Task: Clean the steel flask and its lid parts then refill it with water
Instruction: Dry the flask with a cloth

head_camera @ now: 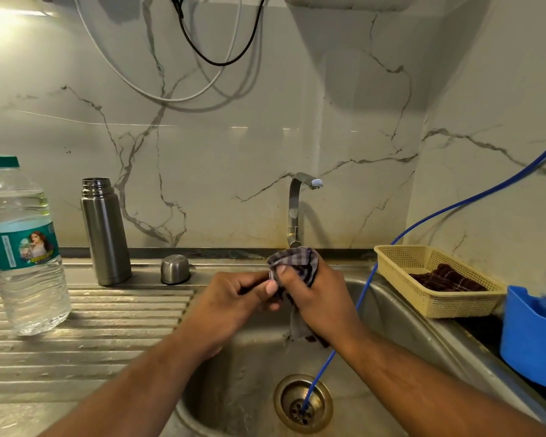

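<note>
Leftward, flask (105, 231) well apart from right hand's (316, 299) cloth (297, 259) grip.

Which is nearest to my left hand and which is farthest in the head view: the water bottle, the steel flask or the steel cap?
1. Steel cap, just left of the left hand.
2. Steel flask, farther left, standing upright with its mouth open.
3. Water bottle, far left on the drainboard.
</note>
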A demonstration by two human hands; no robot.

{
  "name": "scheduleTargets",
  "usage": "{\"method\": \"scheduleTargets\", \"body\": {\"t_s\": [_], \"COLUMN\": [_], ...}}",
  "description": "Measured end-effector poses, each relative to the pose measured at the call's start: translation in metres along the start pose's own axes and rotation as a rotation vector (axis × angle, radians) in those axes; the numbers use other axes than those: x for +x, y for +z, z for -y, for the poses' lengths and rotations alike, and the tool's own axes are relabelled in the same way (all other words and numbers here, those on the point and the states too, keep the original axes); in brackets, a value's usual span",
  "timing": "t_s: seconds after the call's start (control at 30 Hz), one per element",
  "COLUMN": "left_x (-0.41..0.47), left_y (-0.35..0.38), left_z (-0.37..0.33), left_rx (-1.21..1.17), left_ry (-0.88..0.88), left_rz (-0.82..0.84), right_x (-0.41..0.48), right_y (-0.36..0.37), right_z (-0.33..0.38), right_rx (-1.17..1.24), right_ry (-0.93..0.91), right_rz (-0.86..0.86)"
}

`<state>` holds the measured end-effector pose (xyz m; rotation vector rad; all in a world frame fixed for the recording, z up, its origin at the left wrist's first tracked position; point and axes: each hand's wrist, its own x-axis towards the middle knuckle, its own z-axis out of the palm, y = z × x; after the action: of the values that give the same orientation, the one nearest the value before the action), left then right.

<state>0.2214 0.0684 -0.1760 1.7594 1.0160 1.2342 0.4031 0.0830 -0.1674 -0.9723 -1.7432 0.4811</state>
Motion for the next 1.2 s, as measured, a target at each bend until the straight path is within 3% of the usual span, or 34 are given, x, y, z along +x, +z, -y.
{"method": "scheduleTargets", "body": {"t_s": [0.07,0.17,0.33,0.43,0.6,0.77,0.93,1.1,1.2], "left_x": [0.003,0.005,0.004,0.002,0.0,-0.001,-0.003,-0.003,-0.003], "left_y": [-0.002,-0.005,-0.006,-0.003,0.013,0.017,0.013,0.012,0.019], "left_z": [0.001,-0.002,-0.003,-0.005,-0.013,-0.022,-0.015,-0.01,-0.007], "left_rx": [0.305,0.416,0.374,0.41,0.504,0.725,0.301,0.098,-0.168], "left_ry": [0.119,0.127,0.058,0.052,0.064,0.095,0.016,-0.001,-0.068], "left_rz": [-0.066,-0.136,-0.121,-0.134,-0.168,-0.179,-0.147,-0.051,-0.039], "right_x": [-0.001,0.001,0.001,0.005,0.011,0.006,0.004,0.008,0.002], "right_y": [0.007,0.011,0.008,0.008,0.008,0.014,0.015,0.01,0.013], "right_z": [0.003,0.01,0.012,0.01,-0.004,-0.008,-0.004,-0.008,-0.01], "right_rx": [0.086,0.329,0.418,0.351,-0.026,-0.081,0.065,-0.001,-0.105], "right_ry": [0.209,0.601,0.747,0.721,0.536,0.408,0.331,0.271,0.183], "right_rz": [-0.014,0.046,0.1,0.058,-0.059,-0.059,-0.136,-0.166,-0.141]}}
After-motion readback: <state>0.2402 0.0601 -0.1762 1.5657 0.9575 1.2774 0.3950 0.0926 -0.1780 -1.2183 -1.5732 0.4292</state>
